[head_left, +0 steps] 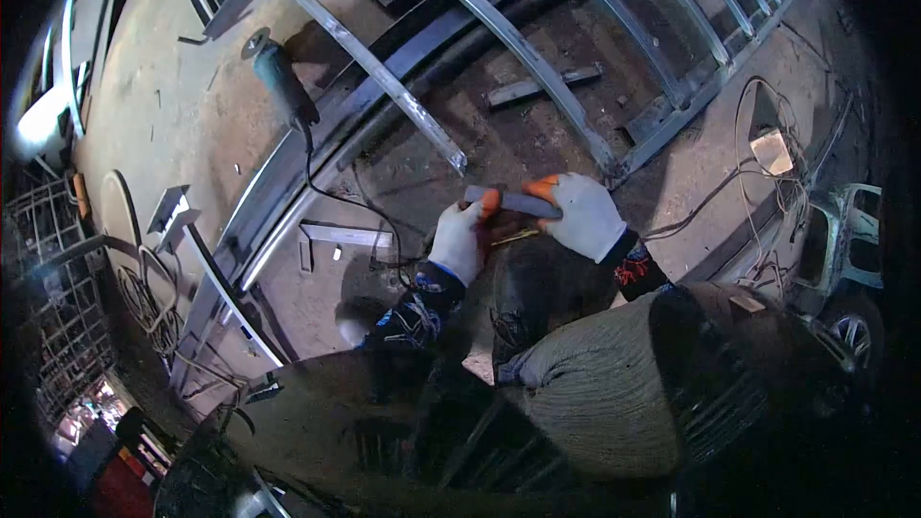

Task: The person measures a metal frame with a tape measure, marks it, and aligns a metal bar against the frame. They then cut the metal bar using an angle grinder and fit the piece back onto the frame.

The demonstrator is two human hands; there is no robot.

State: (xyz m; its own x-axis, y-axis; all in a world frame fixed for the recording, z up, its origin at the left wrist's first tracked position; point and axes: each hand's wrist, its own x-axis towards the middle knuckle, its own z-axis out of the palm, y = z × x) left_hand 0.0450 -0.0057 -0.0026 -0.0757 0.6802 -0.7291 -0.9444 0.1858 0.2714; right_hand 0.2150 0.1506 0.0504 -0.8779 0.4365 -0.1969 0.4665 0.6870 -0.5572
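Both my hands wear white gloves with orange fingertips. Between them lies a short grey metal piece (518,202), like a cut length of bar or tube. At its left end, the fingers of my left hand (459,238) are closed on it. My right hand (582,215) grips its other end, thumb below and fingers on top. Just under the piece runs a thin yellow strip (514,239), its ends hidden by the gloves. Above my left hand, the end of a long steel bar (422,121) comes down close to the metal piece.
An angle grinder (280,80) lies on the metal surface at upper left, its cord trailing towards my left hand. A ladder-like steel frame (662,125) spans the top right. Loose metal offcuts (347,235), a wooden block (771,151) with cables and a green plastic chair (835,240) stand around.
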